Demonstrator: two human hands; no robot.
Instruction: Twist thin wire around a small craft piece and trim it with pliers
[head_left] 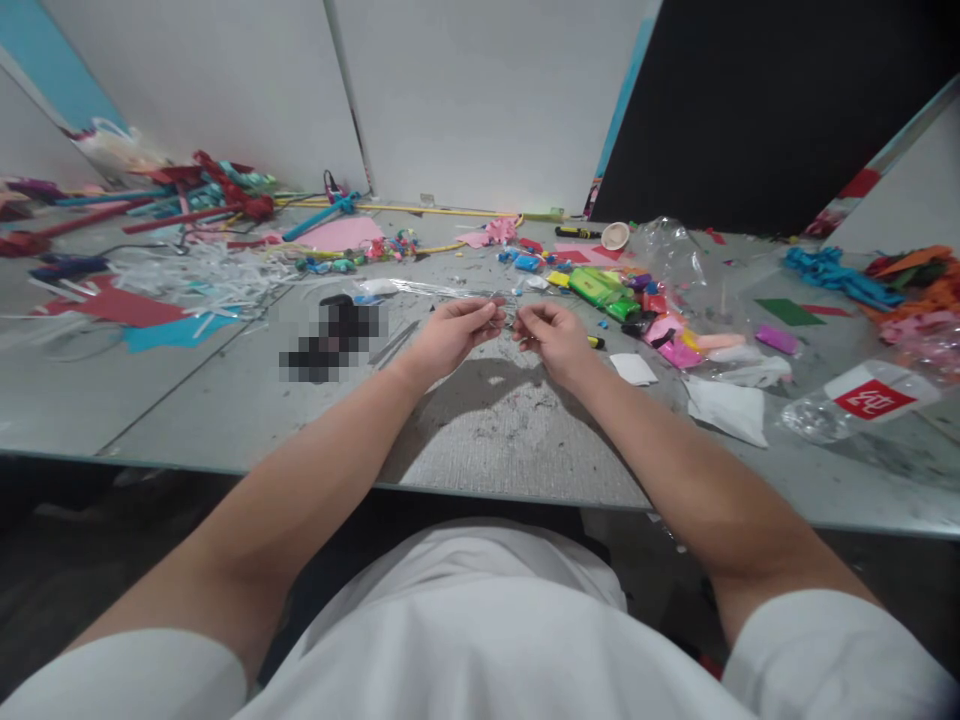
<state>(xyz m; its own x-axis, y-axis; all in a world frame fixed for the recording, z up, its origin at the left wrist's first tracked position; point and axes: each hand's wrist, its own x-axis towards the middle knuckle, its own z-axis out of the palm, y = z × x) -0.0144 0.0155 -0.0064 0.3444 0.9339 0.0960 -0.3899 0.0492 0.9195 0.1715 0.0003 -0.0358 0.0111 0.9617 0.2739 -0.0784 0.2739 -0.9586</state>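
Pinch between left hand (466, 328) and right hand (553, 338), over grey table (517, 440)

Thumb and forefinger drawn narrow on each side, apparently closed on a thin piece (511, 320) in the small gap between the two sets of fingertips. Too fine and too much covered to identify; cannot tell its full length or its ends. Seems to run left to right, straight across from one pinch to the other, with neither hand clearly nearer. Held up clear of the table, judging by the shadow (450, 415) cast below and toward the body.

Just beyond the fingers, silvery strands (442, 290) lying on the table, long axis also left to right, roughly along the far wall (480, 110). Nearer to the left hand than to the right, and partly passing behind its fingertips. Cannot tell from this angle any join between those strands and the piece in the fingers.

Close behind the right hand, a yellow-and-black marker (596, 342), mostly hidden. Just to the right of that wrist, a folded white paper (633, 369), flat and apart from the arm. Farther back, a green packet (592, 288) among bright scraps.
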